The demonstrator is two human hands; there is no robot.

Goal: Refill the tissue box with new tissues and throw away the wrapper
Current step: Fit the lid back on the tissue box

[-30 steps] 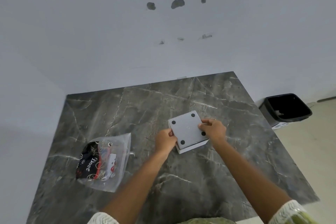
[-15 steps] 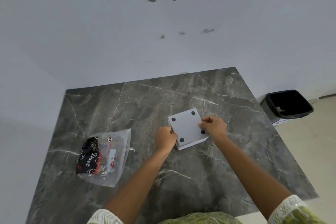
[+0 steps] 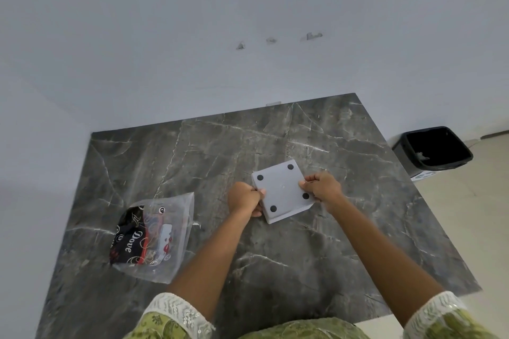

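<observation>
A square grey tissue box (image 3: 282,191) lies upside down on the dark marble table (image 3: 275,256), its base with several black round feet facing up. My left hand (image 3: 245,199) grips its left edge and my right hand (image 3: 321,187) grips its right edge. To the left on the table lies a clear plastic wrapper (image 3: 154,237) holding a dark tissue pack printed "Dove".
A black waste bin (image 3: 432,150) stands on the floor past the table's right edge, with a small white scrap inside. A white wall with several chipped patches rises behind the table.
Both hands have stayed on the box's edges. The box has shifted only slightly, tilting a little in my grip.
</observation>
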